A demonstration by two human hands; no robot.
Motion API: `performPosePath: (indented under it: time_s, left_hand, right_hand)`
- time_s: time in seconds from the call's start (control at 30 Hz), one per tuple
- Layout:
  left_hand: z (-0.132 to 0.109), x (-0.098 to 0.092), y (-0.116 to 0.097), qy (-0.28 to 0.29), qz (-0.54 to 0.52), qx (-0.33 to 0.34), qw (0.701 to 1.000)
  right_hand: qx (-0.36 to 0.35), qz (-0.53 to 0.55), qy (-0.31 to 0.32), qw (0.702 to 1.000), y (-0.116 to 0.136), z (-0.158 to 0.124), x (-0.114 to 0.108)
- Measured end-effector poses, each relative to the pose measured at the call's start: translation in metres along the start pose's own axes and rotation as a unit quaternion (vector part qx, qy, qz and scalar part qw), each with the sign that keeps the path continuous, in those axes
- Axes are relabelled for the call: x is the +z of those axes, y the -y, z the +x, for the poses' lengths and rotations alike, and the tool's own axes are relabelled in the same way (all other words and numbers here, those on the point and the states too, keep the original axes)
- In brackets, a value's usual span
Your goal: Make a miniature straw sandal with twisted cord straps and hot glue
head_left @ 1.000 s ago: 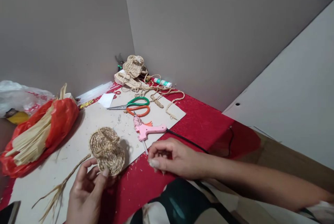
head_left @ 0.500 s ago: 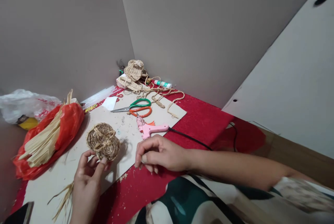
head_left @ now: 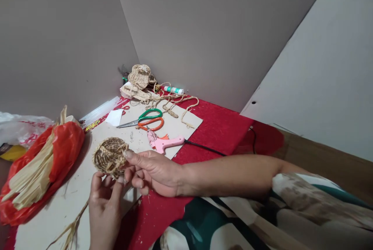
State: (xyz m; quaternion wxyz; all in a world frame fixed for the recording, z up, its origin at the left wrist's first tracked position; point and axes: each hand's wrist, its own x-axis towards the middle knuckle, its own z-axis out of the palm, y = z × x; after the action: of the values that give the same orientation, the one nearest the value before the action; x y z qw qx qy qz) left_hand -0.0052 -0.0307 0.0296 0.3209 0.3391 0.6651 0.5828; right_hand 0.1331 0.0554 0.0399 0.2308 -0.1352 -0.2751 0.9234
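Note:
A coiled straw-rope piece (head_left: 108, 156), brown and rounded, is held up over the pale board (head_left: 68, 195). My left hand (head_left: 106, 203) grips its lower edge between thumb and fingers. My right hand (head_left: 154, 170) pinches its right side, thumb on top and fingers beneath, covering part of that side. Just beyond my right hand lies a pink glue gun (head_left: 167, 142) with a black cord. Scissors (head_left: 145, 121) with one green and one orange handle rest behind it on the board.
A red plastic bag (head_left: 67, 145) with dried husks (head_left: 35, 176) sits at left beside a clear bag (head_left: 23, 127). Twisted straw cord (head_left: 140, 77) is heaped in the corner near a glue stick (head_left: 174, 90). Loose husk strips (head_left: 71, 228) lie in front. Walls close off the back.
My right hand has moved left from above the table edge and taken hold of the straw piece's right side. My left hand still holds it. The view has shifted slightly.

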Motion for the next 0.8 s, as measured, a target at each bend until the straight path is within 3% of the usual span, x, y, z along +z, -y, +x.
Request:
performPosePath:
  time_s: [0.17, 0.4, 0.7, 0.8]
  left_hand:
    - [-0.003, 0.006, 0.005, 0.035, -0.016, -0.008, 0.999]
    - [-0.011, 0.012, 0.007, 0.043, -0.047, -0.038, 0.997]
    - [0.001, 0.002, 0.005, -0.013, -0.049, 0.005, 0.999]
    - [0.004, 0.002, 0.002, -0.026, -0.079, -0.017, 0.996]
  right_hand:
    - [0.014, 0.059, -0.012, 0.998, 0.000, 0.002, 0.000]
    - [0.070, 0.111, -0.032, 0.991, 0.002, 0.000, 0.001]
    - [0.128, 0.002, -0.073, 0.989, 0.003, -0.002, -0.005]
    - [0.065, -0.030, -0.091, 0.993, 0.001, -0.002, -0.007]
